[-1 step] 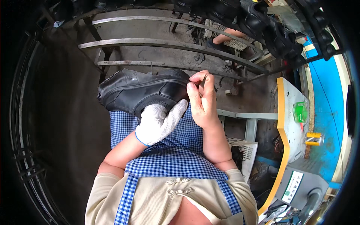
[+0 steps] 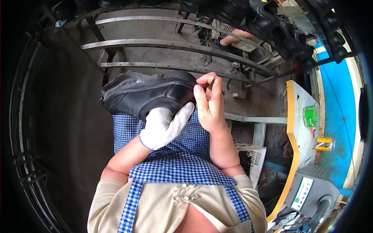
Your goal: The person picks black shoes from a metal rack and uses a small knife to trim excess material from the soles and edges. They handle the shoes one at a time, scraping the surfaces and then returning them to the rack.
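A black shoe (image 2: 140,95) is held on its side in front of me, above my blue checked apron. A ragged grey flap of material stands up along its edge on the left. My left hand (image 2: 161,126), in a white knit glove, is pushed into the shoe's opening; its thumb presses the outside near the right end. At that end is my bare right hand (image 2: 210,103), with thumb and forefinger pinched against the shoe's edge. A thin, dark, pointed tool (image 2: 212,82) pokes out between its fingers; its kind is hard to tell, and the rest is hidden.
A metal rack with long rails (image 2: 163,44) stands ahead, with more black shoes (image 2: 268,19) at the upper right. On the right are a yellow-edged white table (image 2: 307,143), a green-labelled container (image 2: 310,116) and a grey machine (image 2: 311,190). Another person's limb (image 2: 237,37) shows beyond the rails.
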`<state>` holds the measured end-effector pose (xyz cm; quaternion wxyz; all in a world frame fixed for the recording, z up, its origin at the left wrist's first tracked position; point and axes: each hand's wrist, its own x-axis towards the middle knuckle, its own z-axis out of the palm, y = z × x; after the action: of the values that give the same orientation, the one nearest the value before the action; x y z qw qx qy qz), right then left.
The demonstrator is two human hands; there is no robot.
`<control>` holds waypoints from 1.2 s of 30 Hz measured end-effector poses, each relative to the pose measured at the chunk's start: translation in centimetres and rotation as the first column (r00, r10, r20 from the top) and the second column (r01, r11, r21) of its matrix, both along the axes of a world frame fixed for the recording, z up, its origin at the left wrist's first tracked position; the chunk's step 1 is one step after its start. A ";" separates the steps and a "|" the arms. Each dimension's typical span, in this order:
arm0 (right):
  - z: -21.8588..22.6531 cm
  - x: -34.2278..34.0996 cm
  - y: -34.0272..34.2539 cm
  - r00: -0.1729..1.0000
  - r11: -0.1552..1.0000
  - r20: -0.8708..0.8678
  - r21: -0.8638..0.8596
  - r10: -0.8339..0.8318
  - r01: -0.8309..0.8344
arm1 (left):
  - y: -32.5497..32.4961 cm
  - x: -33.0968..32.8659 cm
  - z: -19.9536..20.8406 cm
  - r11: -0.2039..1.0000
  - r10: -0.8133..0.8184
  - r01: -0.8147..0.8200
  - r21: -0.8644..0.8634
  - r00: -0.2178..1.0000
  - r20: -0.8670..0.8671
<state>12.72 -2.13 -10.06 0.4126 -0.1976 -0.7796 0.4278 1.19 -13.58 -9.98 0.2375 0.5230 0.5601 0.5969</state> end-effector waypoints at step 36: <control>-0.4 0.8 2.9 0.993 0.983 0.118 0.179 0.006 -0.027 | 1.3 0.6 -1.5 0.970 0.061 0.129 -0.205 0.689 0.722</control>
<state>13.55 0.78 -10.46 0.3788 -0.1774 -0.8396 0.3465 1.82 -12.28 -11.47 0.5113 0.2234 0.4789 0.6777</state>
